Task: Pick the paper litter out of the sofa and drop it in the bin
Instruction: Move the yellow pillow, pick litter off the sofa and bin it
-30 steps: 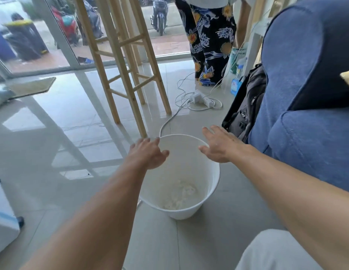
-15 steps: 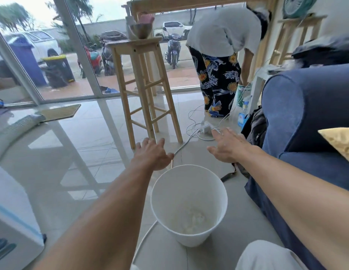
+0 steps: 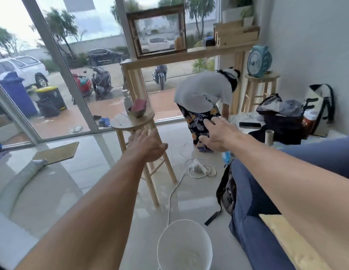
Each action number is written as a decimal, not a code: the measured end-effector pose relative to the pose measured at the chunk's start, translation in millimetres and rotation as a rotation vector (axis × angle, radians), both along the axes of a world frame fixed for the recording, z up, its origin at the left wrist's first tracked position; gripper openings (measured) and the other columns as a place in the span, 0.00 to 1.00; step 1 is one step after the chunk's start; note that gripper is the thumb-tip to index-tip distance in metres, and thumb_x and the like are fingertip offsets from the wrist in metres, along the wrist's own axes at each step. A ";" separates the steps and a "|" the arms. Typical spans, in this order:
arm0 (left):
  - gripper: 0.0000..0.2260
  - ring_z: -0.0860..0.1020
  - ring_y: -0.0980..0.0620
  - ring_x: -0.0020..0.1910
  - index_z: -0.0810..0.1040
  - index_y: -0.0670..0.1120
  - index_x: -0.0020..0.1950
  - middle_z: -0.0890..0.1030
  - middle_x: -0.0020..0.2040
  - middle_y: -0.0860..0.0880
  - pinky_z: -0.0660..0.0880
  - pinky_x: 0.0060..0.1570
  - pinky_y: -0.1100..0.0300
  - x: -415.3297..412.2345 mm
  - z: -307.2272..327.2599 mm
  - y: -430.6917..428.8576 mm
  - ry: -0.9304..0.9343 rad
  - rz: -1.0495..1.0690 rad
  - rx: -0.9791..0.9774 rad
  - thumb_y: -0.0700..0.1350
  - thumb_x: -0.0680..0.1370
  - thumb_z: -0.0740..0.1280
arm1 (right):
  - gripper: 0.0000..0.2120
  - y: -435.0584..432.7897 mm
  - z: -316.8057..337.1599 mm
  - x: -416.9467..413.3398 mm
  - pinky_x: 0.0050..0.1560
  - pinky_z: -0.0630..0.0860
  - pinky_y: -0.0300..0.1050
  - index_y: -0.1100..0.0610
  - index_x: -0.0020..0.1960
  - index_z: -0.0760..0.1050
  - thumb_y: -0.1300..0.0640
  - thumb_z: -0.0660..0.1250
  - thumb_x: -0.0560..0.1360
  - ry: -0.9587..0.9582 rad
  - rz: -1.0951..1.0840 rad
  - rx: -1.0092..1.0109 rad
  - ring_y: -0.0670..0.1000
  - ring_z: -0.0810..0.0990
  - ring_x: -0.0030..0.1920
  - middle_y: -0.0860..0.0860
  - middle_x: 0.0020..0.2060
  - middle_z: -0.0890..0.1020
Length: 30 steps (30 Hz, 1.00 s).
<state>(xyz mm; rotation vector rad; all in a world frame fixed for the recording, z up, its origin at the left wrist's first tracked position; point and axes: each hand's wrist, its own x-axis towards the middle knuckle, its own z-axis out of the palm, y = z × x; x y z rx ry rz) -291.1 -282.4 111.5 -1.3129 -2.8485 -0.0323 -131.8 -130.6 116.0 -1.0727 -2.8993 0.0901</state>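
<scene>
A white bin stands on the floor at the bottom of the view, with crumpled white paper litter lying inside it. The blue sofa fills the lower right, a yellow cushion resting on its seat. Both my arms stretch forward, high above the bin. My left hand is empty, fingers apart, in front of a wooden stool. My right hand is also empty with fingers spread, over the sofa's far end. No loose paper shows on the sofa.
A wooden stool carrying a bowl stands ahead, a white power strip and cable on the floor beside it. A black backpack leans on the sofa. A person bends over near the window. Bags lie at right.
The view has tilted up, so the bin slid to the bottom edge. Both empty hands rose and now reach further forward, away from the bin.
</scene>
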 end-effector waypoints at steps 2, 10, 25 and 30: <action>0.31 0.56 0.41 0.76 0.56 0.48 0.78 0.60 0.77 0.41 0.55 0.72 0.44 8.2 62.0 12.1 0.010 -0.021 0.019 0.61 0.79 0.57 | 0.32 11.1 63.3 12.5 0.75 0.53 0.58 0.54 0.78 0.51 0.41 0.54 0.80 0.017 -0.024 -0.001 0.57 0.51 0.77 0.55 0.77 0.55; 0.33 0.52 0.41 0.78 0.51 0.49 0.79 0.54 0.79 0.41 0.51 0.75 0.43 37.4 196.7 40.3 0.045 -0.081 0.048 0.62 0.80 0.56 | 0.31 32.2 197.6 67.7 0.74 0.56 0.59 0.54 0.78 0.52 0.42 0.54 0.80 0.064 -0.108 0.005 0.58 0.53 0.76 0.57 0.76 0.57; 0.31 0.57 0.41 0.76 0.58 0.48 0.77 0.61 0.76 0.42 0.55 0.73 0.42 216.2 223.9 78.5 -0.003 -0.560 0.141 0.61 0.79 0.59 | 0.31 -40.1 234.5 316.5 0.72 0.56 0.59 0.55 0.78 0.52 0.43 0.53 0.80 0.042 -0.628 0.047 0.58 0.53 0.76 0.56 0.76 0.56; 0.29 0.58 0.41 0.75 0.60 0.48 0.76 0.63 0.76 0.42 0.56 0.71 0.42 306.5 225.9 75.9 -0.031 -0.721 0.141 0.59 0.79 0.59 | 0.30 -81.3 239.0 405.2 0.72 0.57 0.57 0.55 0.79 0.50 0.43 0.51 0.81 0.046 -0.798 0.053 0.57 0.52 0.76 0.55 0.77 0.55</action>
